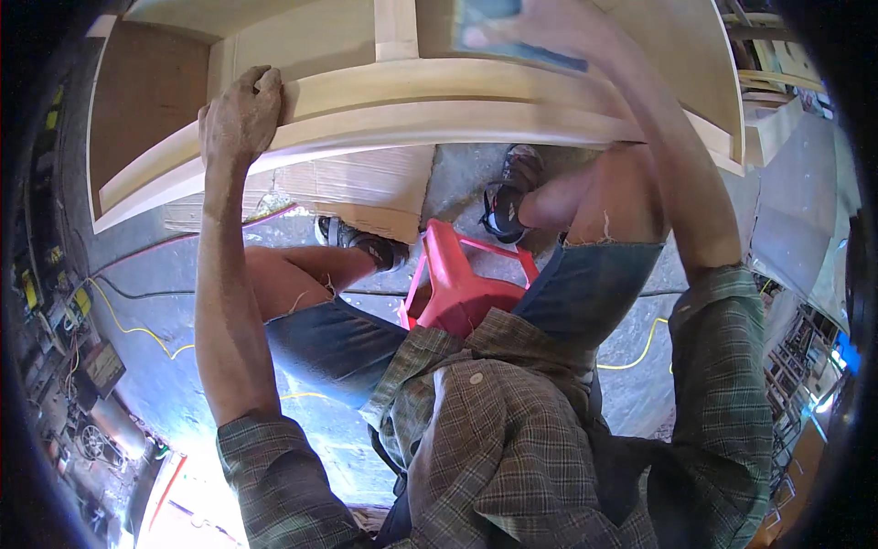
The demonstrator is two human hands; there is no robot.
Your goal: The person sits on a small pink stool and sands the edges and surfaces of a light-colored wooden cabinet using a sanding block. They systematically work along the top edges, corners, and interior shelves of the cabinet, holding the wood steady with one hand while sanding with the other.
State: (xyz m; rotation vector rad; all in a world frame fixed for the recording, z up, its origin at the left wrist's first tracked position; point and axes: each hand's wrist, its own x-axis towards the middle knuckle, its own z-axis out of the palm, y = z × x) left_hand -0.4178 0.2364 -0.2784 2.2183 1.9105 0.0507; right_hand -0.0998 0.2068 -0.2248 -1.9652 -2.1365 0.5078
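Nearest, a checked shirt [485, 412] above frayed denim shorts [334, 348], with knees spread wide, probably for balance and room. Between the thighs, a pinkish-red plastic stool [466, 288], apparently serving as a low seat to bring the work within arm's reach. Straight ahead, crosswise beyond the knees, a pale wooden frame [412, 87] with a curved-looking front rail. Over that rail, toward its left end, the left hand [242, 114], gripping firmly with fingers hooked across the top edge, likely to keep the frame from shifting. Farther right, behind the rail, the right hand [549, 27], blurred, laid over a blue-grey pad [489, 9], forearm arched across, presumably for downward pressure; tightness of grip impossible to make out. Past the rail, a short divider [395, 32] between compartments. Down on the floor [462, 174], shoes [512, 197] planted apart and flat cardboard [357, 188] beneath the rail, perhaps as protection for the wood. Farthest out, grey sheets [796, 183] to the right and dark workshop clutter [55, 302] to the left.
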